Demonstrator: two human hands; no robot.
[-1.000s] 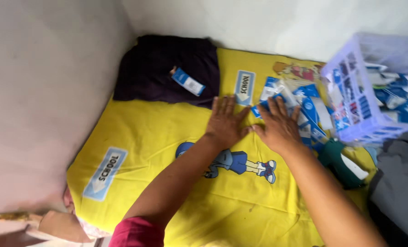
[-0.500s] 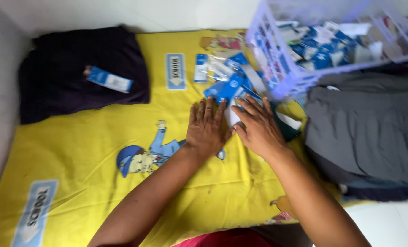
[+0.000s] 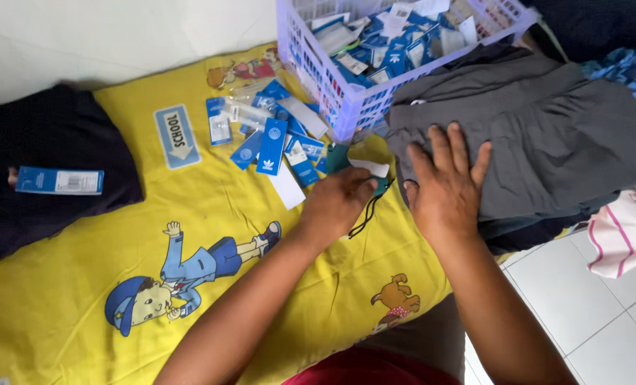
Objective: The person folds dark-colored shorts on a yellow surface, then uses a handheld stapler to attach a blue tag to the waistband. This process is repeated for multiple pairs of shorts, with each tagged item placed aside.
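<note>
Pressing flat, the right hand [image 3: 446, 187] spreads open fingers [image 3: 439, 148] on the grey garment [image 3: 546, 135] beside the basket [image 3: 311, 57]; the left hand [image 3: 336, 203] curls loosely, fingertips touching a dark green tag [image 3: 341, 157] on the yellow sheet [image 3: 118, 235].

A lilac basket [image 3: 346, 107] of blue tags sits on a yellow cartoon sheet [image 3: 104, 235] beside a dark folded garment [image 3: 47, 142] bearing one blue tag [image 3: 59, 181].
</note>
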